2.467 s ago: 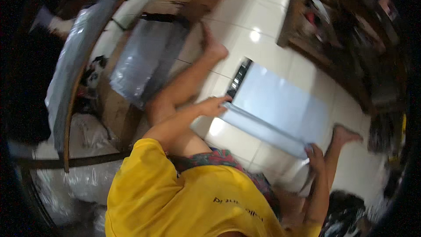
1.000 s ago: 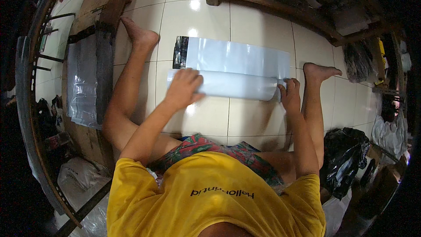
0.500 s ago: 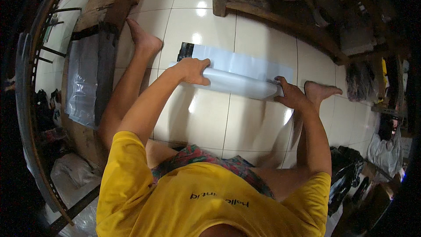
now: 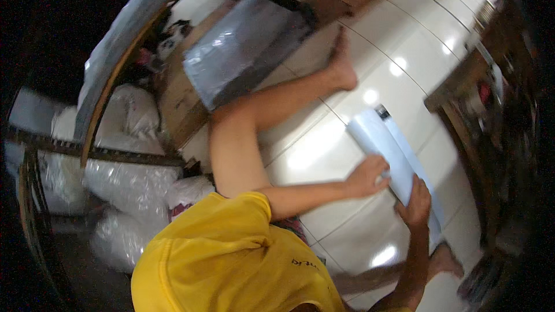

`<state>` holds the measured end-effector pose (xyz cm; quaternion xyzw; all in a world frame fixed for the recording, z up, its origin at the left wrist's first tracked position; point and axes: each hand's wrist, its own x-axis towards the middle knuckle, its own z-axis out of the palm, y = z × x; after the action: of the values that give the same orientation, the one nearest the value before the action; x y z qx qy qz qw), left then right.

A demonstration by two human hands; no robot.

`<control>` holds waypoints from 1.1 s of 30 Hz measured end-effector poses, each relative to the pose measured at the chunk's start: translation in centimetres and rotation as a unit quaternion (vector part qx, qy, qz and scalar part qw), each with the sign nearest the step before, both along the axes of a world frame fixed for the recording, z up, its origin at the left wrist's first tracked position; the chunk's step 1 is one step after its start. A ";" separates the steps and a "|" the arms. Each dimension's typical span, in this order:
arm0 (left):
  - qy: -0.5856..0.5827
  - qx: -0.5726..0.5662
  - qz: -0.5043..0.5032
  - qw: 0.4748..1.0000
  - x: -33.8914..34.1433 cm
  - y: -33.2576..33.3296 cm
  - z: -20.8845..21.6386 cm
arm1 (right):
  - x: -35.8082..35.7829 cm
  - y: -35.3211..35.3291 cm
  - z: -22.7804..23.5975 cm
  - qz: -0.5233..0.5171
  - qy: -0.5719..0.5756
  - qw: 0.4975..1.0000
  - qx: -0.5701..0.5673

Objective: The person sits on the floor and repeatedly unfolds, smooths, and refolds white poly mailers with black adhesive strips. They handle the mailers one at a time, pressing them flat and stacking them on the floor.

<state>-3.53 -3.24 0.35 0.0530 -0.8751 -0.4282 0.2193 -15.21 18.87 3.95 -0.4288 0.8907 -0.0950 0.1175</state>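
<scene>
A pale bluish-white plastic bundle [image 4: 378, 138], folded over into a loose roll, lies slantwise on the tiled floor between my legs. A flat strip of the same plastic, with a black end, shows along its far side. My right hand [image 4: 415, 201] rests over the middle of the bundle, fingers bent across the top and thumb on the near side, holding it. Close by on the near side, my left hand [image 4: 368, 177] is closed, its fingers curled in. Something small and pale shows at its fingertips, too blurred to name.
A grey plastic-wrapped packet [image 4: 248, 46] lies on a brown board [image 4: 179, 98] beyond my left leg. Clear plastic bags [image 4: 130, 179] are heaped at the left by a metal rack [image 4: 115, 75]. Dark wooden furniture [image 4: 462, 133] stands at the right.
The whole view has swung round to the left. My left hand has left the bundle's left end and is now curled near its middle; my right hand has moved inward from the right end.
</scene>
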 end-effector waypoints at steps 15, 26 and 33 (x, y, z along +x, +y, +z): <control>-0.223 0.566 0.122 0.785 2.4 4.9 -2.2 | 9.2 2.6 -5.1 -0.338 -0.699 0.585 -0.235; 0.013 0.370 -0.073 0.926 1.8 1.8 12.7 | 10.6 -5.3 11.0 -0.228 -0.247 0.878 -0.342; -0.029 0.310 -0.208 0.927 1.5 0.8 11.0 | 10.6 -2.1 12.3 -0.035 -0.032 0.951 -0.304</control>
<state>-2.03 -2.43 11.39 -0.0529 -0.6959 -0.7125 0.0728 -4.66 16.77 16.26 -0.4098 0.8297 -0.3790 0.0061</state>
